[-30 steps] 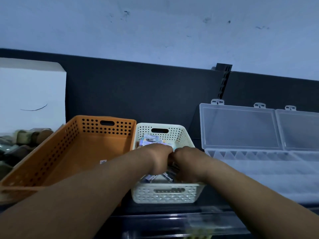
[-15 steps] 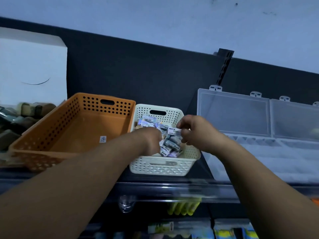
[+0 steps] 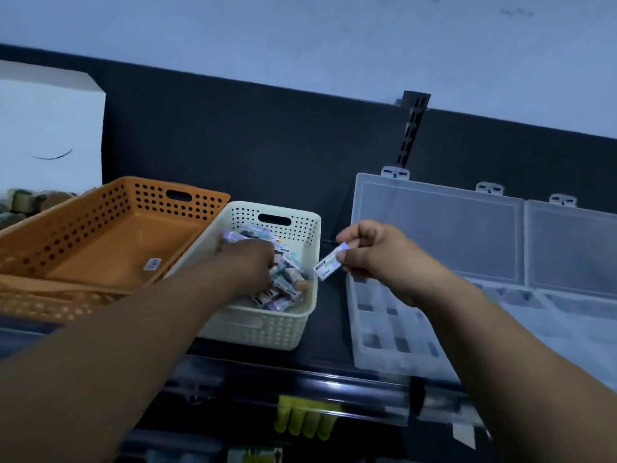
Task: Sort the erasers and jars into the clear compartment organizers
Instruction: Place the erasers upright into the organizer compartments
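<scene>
Open organizer [image 3: 370, 357] fills the right, lid standing up against the back panel. Orange basket [image 3: 83, 222] sits far left, with the white basket [image 3: 267, 332] just beside it. Left hand [image 3: 247, 262] is down among the erasers [image 3: 287, 285], fingers buried, grip unclear. Right hand [image 3: 377, 252] pinches one eraser [image 3: 329, 264] over the open strip of shelf between white basket and organizer.

Dim bluish light, motion blur at lower edge, wide-angle bending
</scene>
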`<state>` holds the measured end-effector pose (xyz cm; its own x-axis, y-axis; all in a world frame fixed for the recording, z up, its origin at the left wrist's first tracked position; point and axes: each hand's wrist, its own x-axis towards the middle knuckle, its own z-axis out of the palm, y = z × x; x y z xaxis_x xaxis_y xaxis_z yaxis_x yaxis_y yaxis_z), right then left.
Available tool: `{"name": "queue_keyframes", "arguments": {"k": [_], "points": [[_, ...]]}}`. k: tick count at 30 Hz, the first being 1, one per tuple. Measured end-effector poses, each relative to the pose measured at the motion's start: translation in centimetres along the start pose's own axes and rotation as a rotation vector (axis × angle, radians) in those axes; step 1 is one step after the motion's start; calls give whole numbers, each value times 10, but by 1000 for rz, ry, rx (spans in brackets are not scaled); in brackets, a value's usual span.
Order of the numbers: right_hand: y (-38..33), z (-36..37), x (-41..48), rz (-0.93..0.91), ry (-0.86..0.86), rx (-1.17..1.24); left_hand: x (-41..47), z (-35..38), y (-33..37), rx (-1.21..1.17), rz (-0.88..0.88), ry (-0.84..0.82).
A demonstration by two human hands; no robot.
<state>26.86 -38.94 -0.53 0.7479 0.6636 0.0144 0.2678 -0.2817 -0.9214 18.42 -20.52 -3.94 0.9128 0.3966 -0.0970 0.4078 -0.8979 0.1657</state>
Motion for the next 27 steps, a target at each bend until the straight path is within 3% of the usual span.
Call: {"name": "queue_keyframes", "arguments": {"k": [3, 8, 10, 17, 27], "points": [[10, -19, 9, -34, -48, -11, 0, -2, 5, -147, -83, 0], [19, -56, 15, -54, -88, -69, -10, -15, 38, -763, -93, 76], [22, -68, 14, -67, -83, -21, -15, -22, 57, -875, -71, 57], [35, -100, 8, -85, -8, -56, -7, -38, 106, -655, 76, 283], [48, -115, 19, -107, 85, -434, 33, -17, 125, -353, 165, 263]]}}
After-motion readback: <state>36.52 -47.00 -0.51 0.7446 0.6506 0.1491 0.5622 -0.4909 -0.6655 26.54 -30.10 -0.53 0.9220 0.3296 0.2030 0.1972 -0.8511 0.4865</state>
